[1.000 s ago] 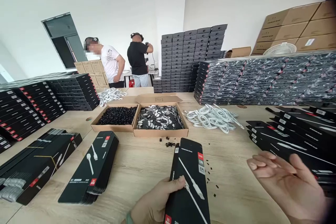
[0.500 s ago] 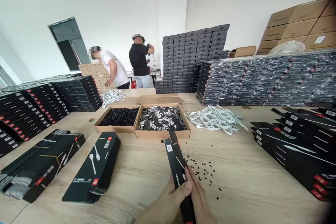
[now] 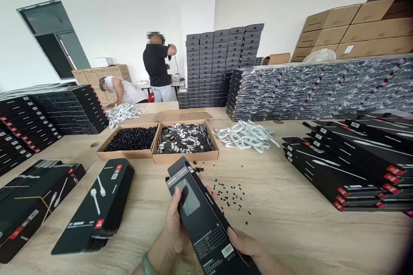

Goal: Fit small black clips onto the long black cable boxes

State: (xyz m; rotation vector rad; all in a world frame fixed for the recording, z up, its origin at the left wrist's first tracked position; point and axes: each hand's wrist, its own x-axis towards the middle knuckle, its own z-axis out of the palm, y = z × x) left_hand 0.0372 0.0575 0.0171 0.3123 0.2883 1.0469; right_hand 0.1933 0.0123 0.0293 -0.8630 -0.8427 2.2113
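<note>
Both hands hold a black cable box [image 3: 206, 227], tilted with its far end up and left. Its printed back, with a barcode and a clear window, faces me, and a flap stands out at the far end. My left hand [image 3: 176, 223] grips the left edge, thumb on the window. My right hand [image 3: 247, 242] grips the right edge near the close end, its thumb on top. The other fingers are mostly hidden behind the box. Small black pieces [image 3: 230, 195] lie scattered on the table to the right. A stack of flat black boxes [image 3: 93, 206] is on the left.
Ahead stand a carton of black caps [image 3: 130, 139] and a carton of black and white discs [image 3: 183, 139]. White cables [image 3: 247, 135] lie beside them. Boxes are stacked right [image 3: 335, 167] and far left [image 3: 74, 109]. Two people work at the back.
The box was narrow and edge-on between my hands; now it is opened out, turned to its windowed back. My hands have moved apart to its two sides. The view has shifted right.
</note>
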